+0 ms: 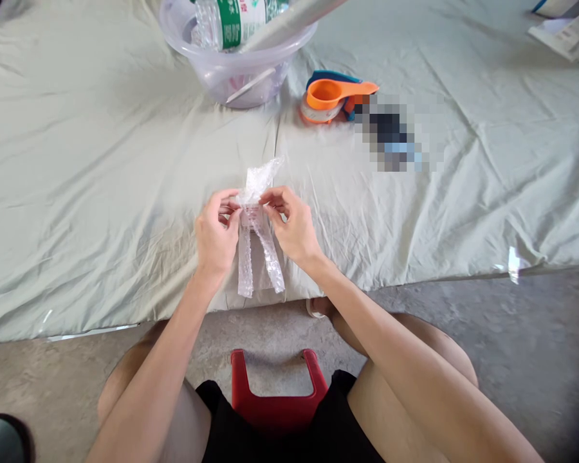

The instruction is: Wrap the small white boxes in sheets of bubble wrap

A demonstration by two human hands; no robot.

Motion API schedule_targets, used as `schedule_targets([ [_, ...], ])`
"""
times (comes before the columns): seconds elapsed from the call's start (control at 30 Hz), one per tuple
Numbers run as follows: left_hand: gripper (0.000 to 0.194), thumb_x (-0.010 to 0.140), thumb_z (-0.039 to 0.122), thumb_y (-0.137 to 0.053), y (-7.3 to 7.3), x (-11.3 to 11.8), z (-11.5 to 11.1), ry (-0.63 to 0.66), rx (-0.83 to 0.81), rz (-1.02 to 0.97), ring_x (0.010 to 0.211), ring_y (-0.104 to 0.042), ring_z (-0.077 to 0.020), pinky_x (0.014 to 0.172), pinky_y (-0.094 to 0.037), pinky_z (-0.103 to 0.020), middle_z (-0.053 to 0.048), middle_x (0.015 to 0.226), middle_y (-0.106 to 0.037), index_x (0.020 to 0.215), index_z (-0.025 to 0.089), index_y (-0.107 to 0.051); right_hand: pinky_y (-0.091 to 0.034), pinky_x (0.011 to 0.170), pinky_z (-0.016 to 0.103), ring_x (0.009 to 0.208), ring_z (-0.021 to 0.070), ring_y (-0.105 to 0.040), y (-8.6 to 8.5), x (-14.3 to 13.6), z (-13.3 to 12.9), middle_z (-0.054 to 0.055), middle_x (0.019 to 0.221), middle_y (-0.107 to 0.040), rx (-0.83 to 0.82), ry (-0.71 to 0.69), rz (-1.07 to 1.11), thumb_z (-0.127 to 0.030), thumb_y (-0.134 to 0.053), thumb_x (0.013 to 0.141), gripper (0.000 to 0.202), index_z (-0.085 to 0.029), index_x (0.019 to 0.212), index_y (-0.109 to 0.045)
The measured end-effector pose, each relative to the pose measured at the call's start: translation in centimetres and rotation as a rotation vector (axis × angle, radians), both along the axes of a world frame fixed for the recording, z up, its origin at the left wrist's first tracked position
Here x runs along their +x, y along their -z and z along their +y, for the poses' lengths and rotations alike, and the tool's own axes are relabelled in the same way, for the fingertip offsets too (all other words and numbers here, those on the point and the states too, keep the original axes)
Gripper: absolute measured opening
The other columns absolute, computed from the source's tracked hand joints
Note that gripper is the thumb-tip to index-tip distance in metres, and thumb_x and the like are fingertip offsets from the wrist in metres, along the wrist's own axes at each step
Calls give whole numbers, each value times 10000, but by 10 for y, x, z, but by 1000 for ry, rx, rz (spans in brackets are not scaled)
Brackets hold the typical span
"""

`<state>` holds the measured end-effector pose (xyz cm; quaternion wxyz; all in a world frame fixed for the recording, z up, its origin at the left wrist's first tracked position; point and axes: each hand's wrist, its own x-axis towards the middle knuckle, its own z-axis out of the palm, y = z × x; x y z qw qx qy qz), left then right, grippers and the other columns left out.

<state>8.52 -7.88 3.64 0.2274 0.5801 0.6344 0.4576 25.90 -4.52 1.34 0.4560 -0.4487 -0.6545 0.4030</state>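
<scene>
A crinkled, clear plastic bubble-wrap piece [265,177] lies on the pale grey-green cloth [125,167] near its front edge, around or over a small, flat, pale packet with reddish print [251,217]; which of the two cannot be told. Two narrow strips of the wrap splay toward the person. The left hand [216,231] has thumb and fingertips drawn narrow at the wrap's left side, and the right hand [294,225] pinches its right side; both seem to hold it lightly.

Such a light grip on slick film could let a side spring loose. Uneven pulling might skew the packet or tear a thin strip, and the loose strip ends, close to the table edge, could snag on a forearm. The cloth's wrinkles could make it slide under a tug. Farther out, the orange plastic tape dispenser [340,90] and the translucent lilac plastic basin [241,71] stand well apart, posing little hindrance.
</scene>
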Motion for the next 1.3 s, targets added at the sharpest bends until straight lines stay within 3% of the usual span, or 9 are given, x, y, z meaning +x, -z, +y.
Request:
schedule_targets([
  [0.23,427,999,180,-756,12,-8,14,11,-141,-171,963,-796,-174,888,-654,-305,-43,1110,-793,1412,222,-657,-674,894,381,893,148,-719,5,-2,12,44,1242,-720,-253,15,121,-340,-794,960,292,-265,1186,-625],
  [0.37,430,1022,259,-810,11,-14,17,61,-295,-250,1066,-812,-216,950,-670,-340,-106,1186,-807,1427,166,-700,-699,912,406,944,173,-761,5,-3,14,101,1351,-704,-362,-7,89,-442,-830,958,502,-240,1357,-601],
  [0.53,449,1020,321,-835,3,-16,20,74,-398,-225,1040,-797,-236,876,-658,-340,-124,1207,-819,1423,144,-744,-707,987,472,1031,231,-778,6,-4,16,156,1419,-733,-382,19,23,-498,-872,945,580,-230,1398,-630],
  [0.63,423,1032,348,-815,-2,-17,22,95,-434,-172,1011,-784,-242,843,-634,-332,-98,1137,-834,1407,159,-769,-691,990,465,1027,240,-780,2,-3,20,152,1336,-764,-409,25,-23,-458,-896,941,513,-196,1322,-674],
  [0.8,242,1068,357,-764,-8,-21,24,247,-459,-207,1026,-778,-240,929,-613,-353,-94,1113,-857,1205,174,-843,-589,824,392,823,195,-672,-11,-1,25,49,930,-726,-423,-106,-53,-355,-848,1000,226,-211,901,-704],
  [0.93,139,1051,297,-775,-4,-21,27,232,-433,-254,1051,-775,-239,950,-623,-363,-93,1135,-853,1133,193,-817,-554,791,367,829,200,-684,-15,-3,25,28,882,-736,-437,-134,14,-268,-813,983,144,-220,902,-704],
  [1.07,198,986,169,-795,7,-20,28,196,-292,-259,1025,-755,-199,888,-624,-325,-71,1205,-811,1162,222,-722,-569,759,362,802,198,-667,-10,-6,23,12,879,-731,-304,-94,-34,-279,-800,971,109,-235,990,-701],
  [1.2,515,988,141,-769,13,-19,27,223,-168,-235,922,-750,-169,853,-627,-315,-33,1113,-796,1469,285,-653,-611,874,414,937,228,-663,0,-8,19,47,1038,-724,-40,24,-150,-219,-803,948,152,-256,1023,-675],
  [1.3,397,991,145,-731,13,-17,26,248,-99,-156,888,-751,-176,790,-623,-310,-31,1060,-811,1366,275,-734,-615,920,421,1038,238,-652,8,-10,13,66,1181,-692,165,57,-186,-183,-751,975,158,-275,1042,-642],
])
